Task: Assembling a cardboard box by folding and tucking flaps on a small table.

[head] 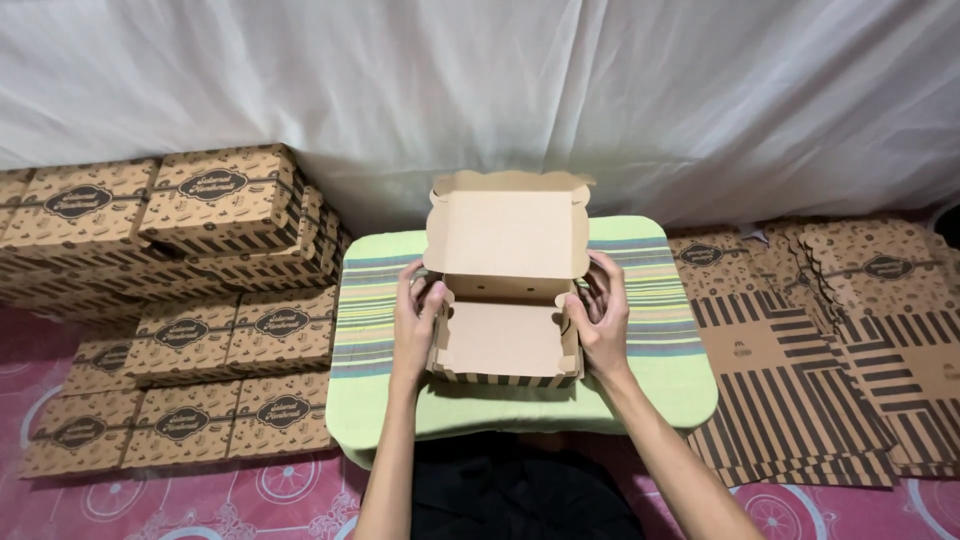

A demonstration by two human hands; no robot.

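— While you look down, what do your hands have?

— You hold one open cardboard box (505, 335) of plain brown kraft board, sitting on the green cushion (640, 390) in front of you. Its lid stands upright with a scalloped top edge, and its front wall carries dark vertical stripes. Your left hand (416, 310) presses on the left side wall, fingers (428, 296) curled over the rim and pinching the flap there. Your right hand (600, 310) does the same on the right wall, fingers (584, 300) bent over the edge.

— And the cushion?

— Soft cloth, rounded corners, pale green with bands of thin coloured stripes on both sides of the box.

— What lies around you?

— To your left, folded boxes (215, 350) are stacked in rows on the pink patterned floor covering (250, 495); you can see about a dozen, though the pile runs out of view. Each lid shows a dark oval label in the middle over a small printed pattern, with striped sides. To your right, flat unfolded box blanks (800, 390) lie in overlapping stacks, striped and patterned alike; you cannot count them. Behind everything hangs a white wrinkled sheet (600, 90).
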